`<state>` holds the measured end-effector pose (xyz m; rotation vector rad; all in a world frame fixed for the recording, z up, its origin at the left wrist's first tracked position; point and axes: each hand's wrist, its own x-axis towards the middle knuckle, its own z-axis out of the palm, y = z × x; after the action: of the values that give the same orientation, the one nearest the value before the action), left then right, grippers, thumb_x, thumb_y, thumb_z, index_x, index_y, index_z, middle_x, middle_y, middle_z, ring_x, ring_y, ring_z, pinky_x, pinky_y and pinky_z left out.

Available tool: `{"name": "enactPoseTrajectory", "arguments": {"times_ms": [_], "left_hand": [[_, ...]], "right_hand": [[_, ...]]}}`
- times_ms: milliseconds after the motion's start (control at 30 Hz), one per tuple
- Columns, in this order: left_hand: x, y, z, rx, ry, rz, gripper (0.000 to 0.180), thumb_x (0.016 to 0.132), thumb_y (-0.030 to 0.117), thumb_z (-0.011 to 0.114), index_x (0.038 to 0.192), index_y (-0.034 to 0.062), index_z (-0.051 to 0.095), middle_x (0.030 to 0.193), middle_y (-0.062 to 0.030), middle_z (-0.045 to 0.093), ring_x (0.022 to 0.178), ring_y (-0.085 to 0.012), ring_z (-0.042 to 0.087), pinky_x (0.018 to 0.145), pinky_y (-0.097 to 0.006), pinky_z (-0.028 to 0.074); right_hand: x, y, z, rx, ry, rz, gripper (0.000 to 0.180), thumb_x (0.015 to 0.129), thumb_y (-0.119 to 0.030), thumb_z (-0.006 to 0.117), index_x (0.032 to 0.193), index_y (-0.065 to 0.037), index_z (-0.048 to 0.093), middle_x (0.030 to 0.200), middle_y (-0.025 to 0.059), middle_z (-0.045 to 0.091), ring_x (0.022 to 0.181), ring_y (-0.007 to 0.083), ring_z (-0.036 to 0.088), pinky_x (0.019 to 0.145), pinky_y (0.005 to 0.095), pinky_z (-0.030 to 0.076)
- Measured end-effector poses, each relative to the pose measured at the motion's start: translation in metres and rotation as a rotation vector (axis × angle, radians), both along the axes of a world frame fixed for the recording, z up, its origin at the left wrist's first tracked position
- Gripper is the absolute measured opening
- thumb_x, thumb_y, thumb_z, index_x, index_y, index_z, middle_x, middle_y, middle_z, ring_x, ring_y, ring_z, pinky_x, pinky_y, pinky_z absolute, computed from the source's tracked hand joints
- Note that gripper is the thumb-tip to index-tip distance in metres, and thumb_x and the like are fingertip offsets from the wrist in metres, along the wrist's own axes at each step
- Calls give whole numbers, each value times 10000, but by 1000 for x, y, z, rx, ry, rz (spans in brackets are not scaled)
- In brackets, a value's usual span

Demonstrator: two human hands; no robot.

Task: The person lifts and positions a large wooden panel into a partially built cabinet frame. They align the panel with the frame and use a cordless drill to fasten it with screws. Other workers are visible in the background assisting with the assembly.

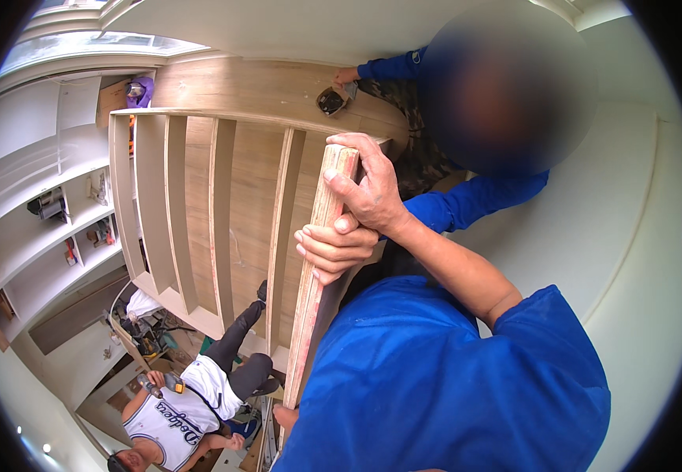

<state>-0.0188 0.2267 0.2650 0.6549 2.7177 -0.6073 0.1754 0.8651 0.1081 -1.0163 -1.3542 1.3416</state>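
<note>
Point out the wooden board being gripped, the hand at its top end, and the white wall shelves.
wooden board point(309, 299), head view, on its narrow pale edge below the hands.
right hand point(368, 193), head view, back of the hand.
white wall shelves point(34, 236), head view, a shelf's front edge.

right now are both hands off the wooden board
No, both the right hand and the left hand are wrapped around the edge of the upright wooden board.

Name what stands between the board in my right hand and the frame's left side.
Three upright dividers stand between the board and the left side, with the back panel showing in the gaps, as seen in the head view.
</note>
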Motion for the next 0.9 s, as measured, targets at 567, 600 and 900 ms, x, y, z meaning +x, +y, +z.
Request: {"name": "enactPoseTrajectory", "arguments": {"times_ms": [567, 600, 900], "left_hand": [[-209, 22, 33, 1590, -1019, 455, 564, 1219, 321, 259, 1694, 17, 267, 1730, -104, 388, 1490, -226, 487, 1245, -356, 415], [-242, 34, 53, 1805, -1327, 671, 566, 1222, 321, 253, 1699, 18, 265, 1736, -103, 387, 1494, -224, 486, 1248, -354, 415], [-227, 76, 41, 3409, -1459, 2170, 517, 1082, 254, 534, 1521, 2, 427, 1590, -203, 464, 1442, -346, 505, 1196, -418, 434]], "right_hand": [[7, -8, 29, 115, -57, -37, 651, 817, -426, 780, 1269, 25, 649, 1274, 227, 682, 1198, 409, 625, 1101, 498, 452], [9, -4, 28, 106, -47, -55, 651, 814, -420, 780, 1266, 29, 648, 1267, 233, 683, 1192, 412, 626, 1100, 499, 452], [6, -1, 25, 144, -13, -30, 609, 785, -336, 782, 1250, 35, 653, 1220, 254, 697, 1127, 429, 643, 1069, 508, 472]]}}
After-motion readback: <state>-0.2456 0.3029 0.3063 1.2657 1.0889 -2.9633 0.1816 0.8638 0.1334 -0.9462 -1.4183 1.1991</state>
